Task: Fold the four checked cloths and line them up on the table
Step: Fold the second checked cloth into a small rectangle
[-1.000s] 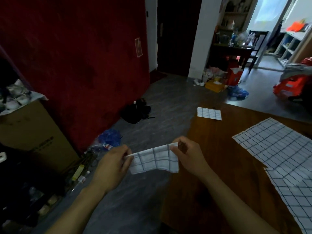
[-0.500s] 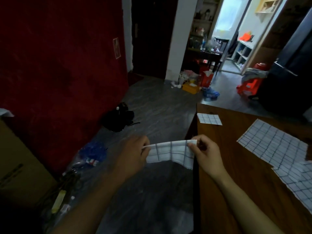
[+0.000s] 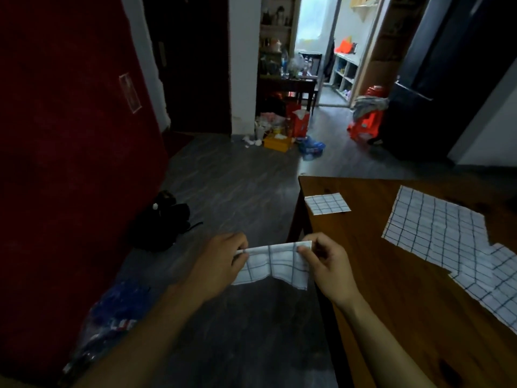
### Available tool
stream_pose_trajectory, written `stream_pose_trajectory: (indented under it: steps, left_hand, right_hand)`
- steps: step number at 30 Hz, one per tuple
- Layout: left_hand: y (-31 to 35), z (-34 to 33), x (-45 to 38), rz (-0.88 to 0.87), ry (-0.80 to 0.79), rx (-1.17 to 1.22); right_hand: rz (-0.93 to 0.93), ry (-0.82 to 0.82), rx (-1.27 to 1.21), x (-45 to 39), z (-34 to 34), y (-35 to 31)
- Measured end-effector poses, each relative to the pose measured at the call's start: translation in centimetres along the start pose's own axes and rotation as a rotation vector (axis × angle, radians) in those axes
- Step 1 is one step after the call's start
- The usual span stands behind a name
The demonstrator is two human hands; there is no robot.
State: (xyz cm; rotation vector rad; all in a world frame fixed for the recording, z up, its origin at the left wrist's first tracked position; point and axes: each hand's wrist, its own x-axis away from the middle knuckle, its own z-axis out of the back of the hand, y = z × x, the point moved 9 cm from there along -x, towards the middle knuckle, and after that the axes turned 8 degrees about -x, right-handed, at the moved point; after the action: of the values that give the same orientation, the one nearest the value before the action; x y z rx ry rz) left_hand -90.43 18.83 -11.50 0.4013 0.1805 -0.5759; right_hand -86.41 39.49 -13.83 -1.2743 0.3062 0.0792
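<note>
I hold a folded white checked cloth [image 3: 275, 264] in the air just left of the wooden table's [image 3: 391, 289] left edge. My left hand [image 3: 221, 261] pinches its upper left corner and my right hand [image 3: 327, 267] pinches its upper right corner, so it hangs between them. A small folded checked cloth [image 3: 327, 203] lies near the table's far left corner. A large unfolded checked cloth [image 3: 436, 225] lies spread on the table to the right. Another unfolded one [image 3: 492, 278] partly overlaps it at the right edge of view.
Left of the table is dark grey floor with a black bag [image 3: 162, 219] and a blue plastic bag [image 3: 112, 312]. A red wall [image 3: 70, 135] stands on the left. Clutter [image 3: 282, 130] and an orange item [image 3: 366, 124] sit on the floor further back.
My hands and the folded cloth have come rightward toward the table edge, and my view has turned right, showing more of the table.
</note>
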Motion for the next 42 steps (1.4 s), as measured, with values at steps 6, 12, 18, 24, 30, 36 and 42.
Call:
stream_pose_trajectory:
  steps: [6,12,18,24,30,36,42]
  left_hand:
    - [-0.6,-1.7,-9.7,-0.127,-0.068,-0.096]
    - [4.3,-7.1,-16.3,-0.306,-0.185,0.025]
    - [8.5,-13.0,-21.8,-0.571,-0.252,0.098]
    - [7.0,-16.3,-27.6,-0.571,-0.392,0.365]
    - [5.5,-18.3,-32.6,-0.596,-0.553,0.554]
    - [6.2,-22.5,-34.8,-0.664,-0.731,0.572]
    - [8.3,-27.7,-37.0,-0.712,-0.77,0.474]
  right_hand:
    - [-0.039,0.1,0.003,-6.0,3.6,2.6]
    - [-0.055,0.243,0.052,-6.9,8.8,4.6]
    - [-0.106,0.307,0.253,-8.7,11.2,6.9]
    - [-0.208,0.46,0.317,-11.8,12.8,8.0]
    - [-0.502,0.561,0.366,-12.4,12.7,11.9]
    - [-0.567,0.789,0.345,-11.3,13.5,12.8]
    - [-0.648,0.925,0.338,-10.3,16.5,16.8]
